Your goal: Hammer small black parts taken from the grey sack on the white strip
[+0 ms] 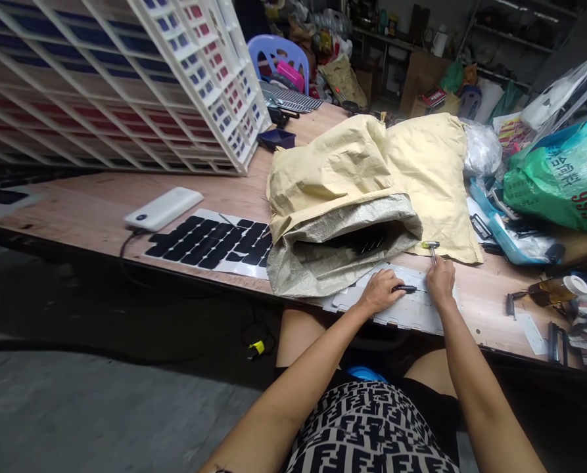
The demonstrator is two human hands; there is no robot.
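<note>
My left hand [382, 291] rests over a flat pale sheet [406, 314] at the table's front edge. Its closed fingers hold a slim black part [407, 288] that points right. To its right, my right hand [441, 281] is wrapped around the handle of a small hammer [431, 244], whose yellow-and-metal head sticks up past the fist. Just beyond my left hand lies a tan woven sack [332, 171], its grey-lined mouth gaping toward me. Dark slender pieces show dimly inside. A second tan sack [428, 177] sits behind the hammer.
A white power bank [164, 208] with a cable lies left, beside black pieces [199, 242] laid on white sheets. A large white plastic crate [125, 85] stands at the far left. To the right are a green bag [562, 174] and a brown bottle [559, 289] with a white cap.
</note>
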